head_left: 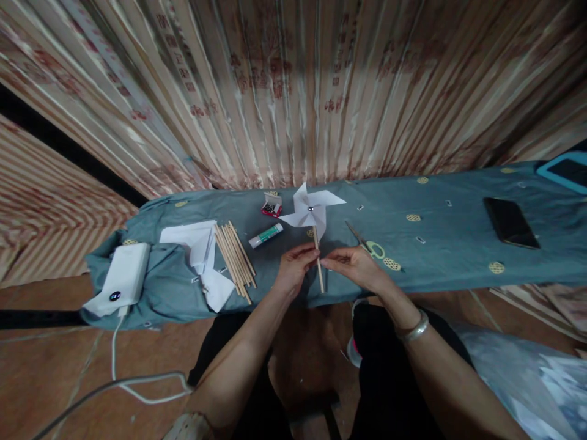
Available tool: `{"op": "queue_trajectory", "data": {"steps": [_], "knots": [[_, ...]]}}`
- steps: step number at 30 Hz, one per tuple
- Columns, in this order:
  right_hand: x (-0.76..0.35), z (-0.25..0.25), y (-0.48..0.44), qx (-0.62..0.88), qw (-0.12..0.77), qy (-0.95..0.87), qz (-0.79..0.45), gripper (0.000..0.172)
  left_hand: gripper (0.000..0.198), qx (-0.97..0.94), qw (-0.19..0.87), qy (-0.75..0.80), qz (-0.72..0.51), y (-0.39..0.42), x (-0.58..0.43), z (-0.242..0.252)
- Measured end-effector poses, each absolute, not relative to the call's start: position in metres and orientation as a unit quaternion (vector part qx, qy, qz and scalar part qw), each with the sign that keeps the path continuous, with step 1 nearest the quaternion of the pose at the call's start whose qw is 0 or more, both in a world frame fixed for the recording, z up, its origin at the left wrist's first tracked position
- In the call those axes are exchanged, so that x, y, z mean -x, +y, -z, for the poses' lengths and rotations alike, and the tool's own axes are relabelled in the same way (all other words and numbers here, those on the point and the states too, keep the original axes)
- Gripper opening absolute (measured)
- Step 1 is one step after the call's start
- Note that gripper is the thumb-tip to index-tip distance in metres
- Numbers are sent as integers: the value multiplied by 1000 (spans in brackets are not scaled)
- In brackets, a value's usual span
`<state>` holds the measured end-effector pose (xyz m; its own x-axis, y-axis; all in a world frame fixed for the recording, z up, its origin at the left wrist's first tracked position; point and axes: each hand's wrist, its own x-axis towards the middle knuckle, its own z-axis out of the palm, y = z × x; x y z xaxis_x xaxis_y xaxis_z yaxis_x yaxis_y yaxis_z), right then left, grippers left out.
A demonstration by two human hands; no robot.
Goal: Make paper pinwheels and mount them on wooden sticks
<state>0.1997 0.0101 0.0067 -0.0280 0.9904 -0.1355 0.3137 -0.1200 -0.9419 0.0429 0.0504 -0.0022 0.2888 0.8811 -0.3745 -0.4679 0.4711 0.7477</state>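
Observation:
A white paper pinwheel (pixel 303 209) with a dark-centred pin stands on a thin wooden stick (pixel 320 278) above the cloth. My left hand (pixel 296 267) pinches that stick below the paper blades, thumb and fingers closed round it. Just to its right, my right hand (pixel 355 265) has its thumb and fingertips together beside the stick; whether they touch it or hold anything small is hard to see. Behind the right hand lie scissors (pixel 375 249) with pale green handles. A glue stick (pixel 266 235) and a small red box of pins (pixel 272 205) lie left of the pinwheel.
A bundle of wooden sticks (pixel 235 260) and white paper pieces (pixel 215 287) lie to the left. Beyond them is a white power bank (pixel 125 275) with a cable. A dark phone (pixel 510 222) and a blue-edged tablet (pixel 566 171) are on the right. A pleated curtain (pixel 293 91) hangs behind.

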Motion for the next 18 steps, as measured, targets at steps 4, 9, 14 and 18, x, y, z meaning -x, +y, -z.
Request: {"op": "queue_trajectory", "data": {"steps": [4, 9, 14, 18], "knots": [[-189, -5, 8, 587, 369, -554, -462, 35, 40, -250, 762, 388, -454, 52, -40, -2], [-180, -5, 7, 596, 382, -565, -423, 31, 40, -253, 761, 381, -461, 52, -37, -4], [-184, -8, 6, 630, 368, -582, -360, 29, 42, -273, 761, 375, -454, 49, -32, -4], [-216, -21, 17, 668, 362, -575, -305, 25, 43, -300, 750, 384, -447, 47, -28, -3]]}}
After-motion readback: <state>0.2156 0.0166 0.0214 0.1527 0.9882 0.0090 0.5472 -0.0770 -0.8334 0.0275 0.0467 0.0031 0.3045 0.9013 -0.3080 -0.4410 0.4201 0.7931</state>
